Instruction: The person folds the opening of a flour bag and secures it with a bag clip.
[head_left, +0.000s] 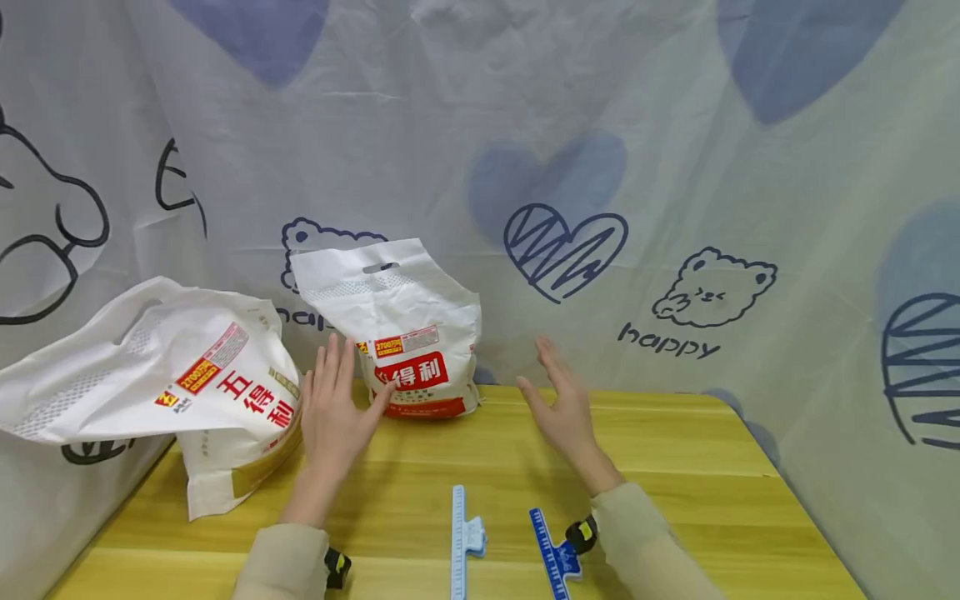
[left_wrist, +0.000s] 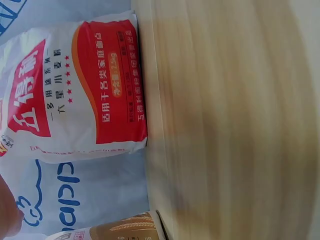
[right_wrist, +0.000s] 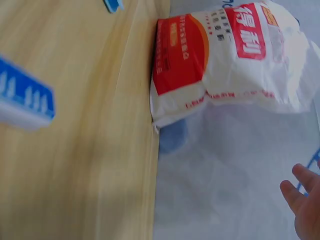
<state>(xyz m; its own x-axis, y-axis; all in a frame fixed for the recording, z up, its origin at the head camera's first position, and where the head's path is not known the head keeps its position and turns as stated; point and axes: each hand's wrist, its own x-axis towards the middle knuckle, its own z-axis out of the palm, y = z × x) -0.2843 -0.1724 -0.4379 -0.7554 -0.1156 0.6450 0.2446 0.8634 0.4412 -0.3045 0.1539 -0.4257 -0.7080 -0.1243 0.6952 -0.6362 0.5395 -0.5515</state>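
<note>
A white flour bag with a red base [head_left: 427,333] stands upright at the table's back edge, its handle flap folded over to the left. To its left a second white flour bag with a gold band [head_left: 240,358] leans, its top flopping leftward. My left hand [head_left: 333,417], fingers straight and thumb spread, is raised in front of the gap between the bags and overlaps both in the head view. Off to the right of the red-based bag, my right hand [head_left: 562,417] is held up with fingers extended and nothing in it. In the right wrist view its fingertips [right_wrist: 295,192] show apart from the bag.
Near the front of the wooden table [head_left: 675,467] lie a light blue sealing clip [head_left: 459,542] and a dark blue sealing clip [head_left: 551,554], the latter beside my right wrist. A printed cloth [head_left: 675,167] with hearts and bears hangs behind the table.
</note>
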